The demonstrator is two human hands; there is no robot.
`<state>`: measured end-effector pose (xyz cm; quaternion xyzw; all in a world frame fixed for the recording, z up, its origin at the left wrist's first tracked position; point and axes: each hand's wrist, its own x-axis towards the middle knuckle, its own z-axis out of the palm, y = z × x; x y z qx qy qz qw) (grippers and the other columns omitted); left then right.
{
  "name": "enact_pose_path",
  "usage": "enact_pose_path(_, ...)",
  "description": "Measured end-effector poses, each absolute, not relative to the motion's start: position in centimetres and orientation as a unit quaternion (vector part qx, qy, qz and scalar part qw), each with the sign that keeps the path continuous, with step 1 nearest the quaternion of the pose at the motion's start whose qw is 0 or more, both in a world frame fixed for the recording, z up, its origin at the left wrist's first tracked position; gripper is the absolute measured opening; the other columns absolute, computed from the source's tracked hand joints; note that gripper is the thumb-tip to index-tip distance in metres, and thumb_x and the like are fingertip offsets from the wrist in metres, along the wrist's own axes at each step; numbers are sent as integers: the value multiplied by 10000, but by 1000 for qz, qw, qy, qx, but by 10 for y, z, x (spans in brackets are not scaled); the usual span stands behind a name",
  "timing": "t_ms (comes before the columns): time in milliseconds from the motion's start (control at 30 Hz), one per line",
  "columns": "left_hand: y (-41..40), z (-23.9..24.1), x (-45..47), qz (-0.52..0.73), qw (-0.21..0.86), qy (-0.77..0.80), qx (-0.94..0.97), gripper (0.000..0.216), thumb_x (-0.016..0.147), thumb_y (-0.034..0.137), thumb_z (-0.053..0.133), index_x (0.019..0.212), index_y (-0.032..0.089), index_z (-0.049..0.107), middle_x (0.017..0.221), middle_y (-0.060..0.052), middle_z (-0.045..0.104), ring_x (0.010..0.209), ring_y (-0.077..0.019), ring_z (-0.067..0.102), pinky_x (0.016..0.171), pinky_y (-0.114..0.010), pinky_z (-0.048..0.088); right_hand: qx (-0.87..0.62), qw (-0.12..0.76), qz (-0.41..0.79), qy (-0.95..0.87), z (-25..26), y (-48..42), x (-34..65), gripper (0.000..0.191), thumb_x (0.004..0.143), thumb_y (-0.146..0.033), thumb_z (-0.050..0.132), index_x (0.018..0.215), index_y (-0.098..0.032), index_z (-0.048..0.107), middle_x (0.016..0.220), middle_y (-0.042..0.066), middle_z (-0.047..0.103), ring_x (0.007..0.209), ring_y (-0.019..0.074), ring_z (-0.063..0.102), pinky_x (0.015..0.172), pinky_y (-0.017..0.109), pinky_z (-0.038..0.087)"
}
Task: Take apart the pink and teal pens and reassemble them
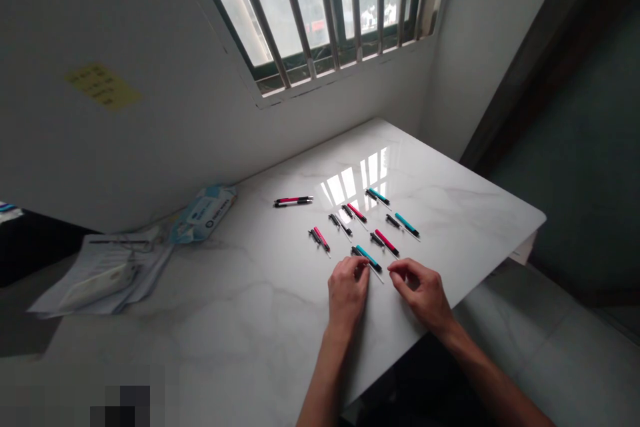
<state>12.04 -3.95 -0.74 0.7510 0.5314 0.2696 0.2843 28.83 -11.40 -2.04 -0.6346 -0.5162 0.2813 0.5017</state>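
Note:
Several pens in teal, pink and black lie in rows on a white marble table (240, 293). My left hand (347, 290) rests on the table, its curled fingertips touching the black end of the nearest teal pen (369, 258). My right hand (420, 292) lies just right of that pen, fingers pinched together near a thin pale rod by the pen; what the pinch holds is too small to make out. Behind are a pink pen (387, 242), another teal pen (407, 224) and a lone pink-and-black pen (293, 201) farther left.
A blue wet-wipes pack (204, 213) and a stack of papers (103, 273) lie at the table's left by the wall. A barred window (325, 7) is above. The table's right edge (500, 260) drops to a tiled floor.

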Motion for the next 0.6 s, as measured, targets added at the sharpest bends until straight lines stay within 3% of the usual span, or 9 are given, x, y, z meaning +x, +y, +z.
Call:
enact_pose_path(200, -40, -5, 119, 268, 296, 540, 741, 119, 915, 227, 665, 945, 246, 778, 934, -27, 760, 833, -197, 681, 846, -352, 535, -630, 505, 282, -519, -20, -113, 288, 136, 935, -291, 636, 961, -231, 755, 828, 14, 739, 683, 168, 621, 681, 284, 500)
enact_pose_path(600, -42, -4, 121, 268, 299, 546, 735, 178, 888, 157, 636, 996, 251, 743, 944, -9, 763, 820, -180, 669, 824, -325, 520, -631, 505, 284, -516, -17, -115, 289, 138, 938, -296, 635, 957, -228, 753, 814, 11, 728, 681, 163, 620, 677, 276, 498)
